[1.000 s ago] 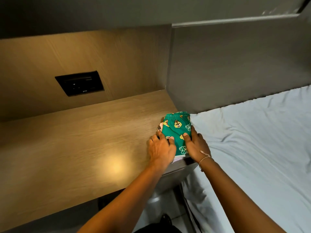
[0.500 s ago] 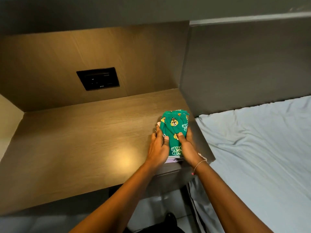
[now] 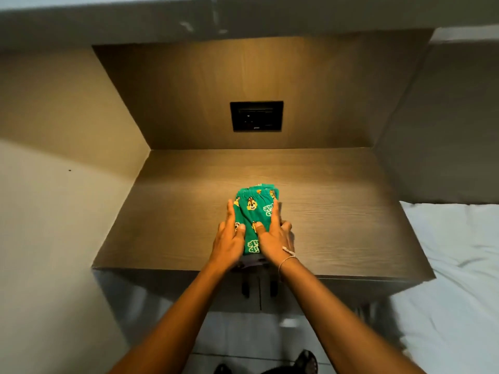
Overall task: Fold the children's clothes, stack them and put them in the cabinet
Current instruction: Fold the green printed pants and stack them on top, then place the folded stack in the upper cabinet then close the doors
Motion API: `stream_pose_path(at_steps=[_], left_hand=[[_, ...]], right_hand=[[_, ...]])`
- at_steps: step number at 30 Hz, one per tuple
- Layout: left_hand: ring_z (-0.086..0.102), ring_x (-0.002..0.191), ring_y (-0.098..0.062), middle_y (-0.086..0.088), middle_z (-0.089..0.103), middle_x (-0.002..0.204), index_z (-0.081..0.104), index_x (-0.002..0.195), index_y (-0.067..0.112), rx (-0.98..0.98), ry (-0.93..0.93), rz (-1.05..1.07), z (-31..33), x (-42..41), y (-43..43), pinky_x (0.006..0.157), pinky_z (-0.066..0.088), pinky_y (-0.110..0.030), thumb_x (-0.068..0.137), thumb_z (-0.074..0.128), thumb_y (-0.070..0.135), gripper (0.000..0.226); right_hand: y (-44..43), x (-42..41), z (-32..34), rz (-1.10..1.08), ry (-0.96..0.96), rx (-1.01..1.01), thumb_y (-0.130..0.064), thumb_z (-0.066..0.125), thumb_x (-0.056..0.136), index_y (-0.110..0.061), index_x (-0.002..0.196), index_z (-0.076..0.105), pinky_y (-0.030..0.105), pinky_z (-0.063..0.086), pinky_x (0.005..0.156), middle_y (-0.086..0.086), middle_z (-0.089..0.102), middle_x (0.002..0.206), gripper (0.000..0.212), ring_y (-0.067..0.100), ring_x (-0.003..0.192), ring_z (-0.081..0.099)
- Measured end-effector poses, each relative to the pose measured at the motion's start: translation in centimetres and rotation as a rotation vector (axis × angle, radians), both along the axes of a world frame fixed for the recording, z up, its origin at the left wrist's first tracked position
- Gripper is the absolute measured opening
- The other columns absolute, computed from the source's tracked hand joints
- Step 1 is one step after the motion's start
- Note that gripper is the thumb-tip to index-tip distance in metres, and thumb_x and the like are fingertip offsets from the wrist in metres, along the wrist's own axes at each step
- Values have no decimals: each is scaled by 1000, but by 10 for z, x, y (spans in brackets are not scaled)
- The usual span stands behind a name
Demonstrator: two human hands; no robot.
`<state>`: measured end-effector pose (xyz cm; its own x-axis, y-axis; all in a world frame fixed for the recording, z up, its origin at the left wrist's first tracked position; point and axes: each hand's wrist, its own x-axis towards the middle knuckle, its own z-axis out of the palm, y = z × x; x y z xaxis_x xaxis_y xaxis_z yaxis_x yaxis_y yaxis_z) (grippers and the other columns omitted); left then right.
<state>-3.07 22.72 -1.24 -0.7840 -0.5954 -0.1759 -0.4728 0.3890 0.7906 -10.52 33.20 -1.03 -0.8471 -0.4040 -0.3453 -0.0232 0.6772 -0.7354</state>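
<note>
Folded green children's garment (image 3: 255, 211), printed with cartoon chipmunks, is topping a small stack of clothes on the wooden cabinet top (image 3: 337, 211), near its front edge; a paler folded piece (image 3: 249, 263) is showing beneath it at the near end. The left hand (image 3: 229, 238) and right hand (image 3: 274, 237) are flanking the stack, fingers extended along its long sides and thumbs pressing on the top layer, so both are grasping the stack rather than lying free of it. The step in hand appears to be squaring and steadying the stack. Doing it well probably means pressing evenly from both sides, keeping the lower layers aligned, and sliding fingers beneath before lifting. The cabinet doors (image 3: 259, 292) below are looking closed. A black socket panel (image 3: 256, 116) is sitting in the back wall; a white-sheeted bed (image 3: 459, 265) is lying to the right.
</note>
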Motion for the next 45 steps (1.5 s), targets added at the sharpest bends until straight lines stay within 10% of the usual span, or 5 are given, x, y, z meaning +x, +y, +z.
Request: stream_pose_path(at_steps=[15, 21, 32, 45], left_hand=[[45, 130, -31, -13, 36, 150, 10, 154, 32, 204, -88, -143, -4, -13, -30, 109, 38, -49, 103, 36, 32, 57], [38, 134, -26, -10, 23, 154, 4, 153, 36, 94, -39, -215, 16, 18, -24, 111, 36, -45, 102, 35, 36, 59], [48, 125, -21, -4, 33, 140, 0, 147, 53, 90, 352, -325, 121, 104, 61, 101, 47, -49, 90, 36, 51, 67], [50, 118, -1, 4, 39, 131, 8, 141, 54, 3, 848, -535, 308, 110, 163, 99, 48, -29, 93, 38, 43, 58]], right_hand=[[-14, -15, 14, -73, -213, -222, -37, 42, 98, -52, 148, 4, 47, 56, 86, 7, 65, 122, 64, 27, 91, 69], [-5, 16, 29, -211, -356, -542, -17, 31, 105, -39, 151, 15, 26, 54, 50, 13, 66, 108, 54, 16, 63, 70], [95, 102, 116, -130, -19, -810, -21, 36, 104, -41, 150, 23, 48, 52, 96, 3, 46, 147, 51, 23, 118, 60], [211, 128, 316, -92, 365, -1010, -26, 41, 102, -49, 143, 34, 52, 51, 95, -5, 65, 126, 47, 23, 107, 67]])
